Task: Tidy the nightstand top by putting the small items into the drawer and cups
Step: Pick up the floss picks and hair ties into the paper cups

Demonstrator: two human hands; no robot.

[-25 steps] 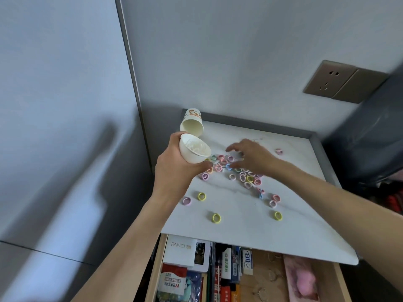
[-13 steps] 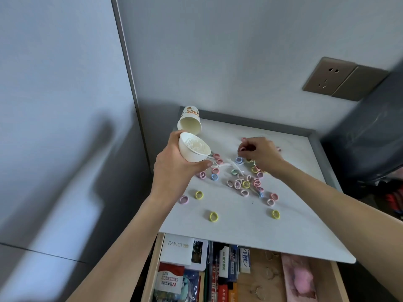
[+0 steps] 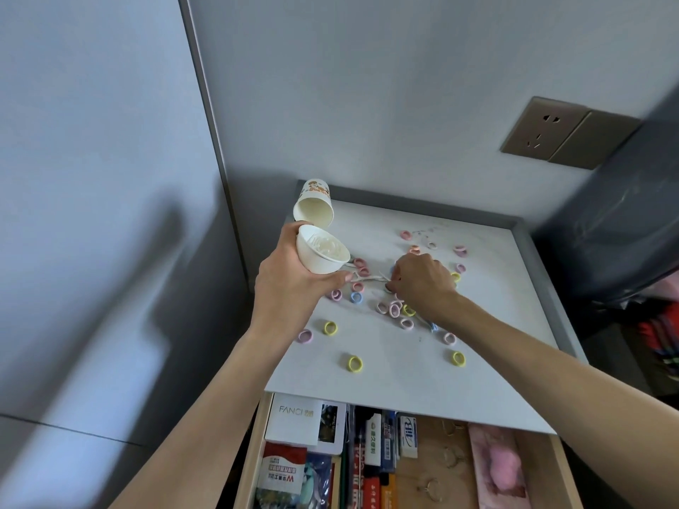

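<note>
L hand (image 3: 294, 288) grips white cup (image 3: 323, 253), tilted, fingers wrapped round it, above nightstand top (image 3: 404, 380). R hand (image 3: 422, 281) curled knuckles-up over hair ties (image 3: 354, 363) mid-top; fingertips hidden, can't tell if pinching anything. Drawer (image 3: 566, 472) open below, cut off at frame edge.

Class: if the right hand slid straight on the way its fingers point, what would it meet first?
Probably the thin white sticks just ahead of the right hand, then a pink hair tie; whether it already touches them is unclear.
</note>
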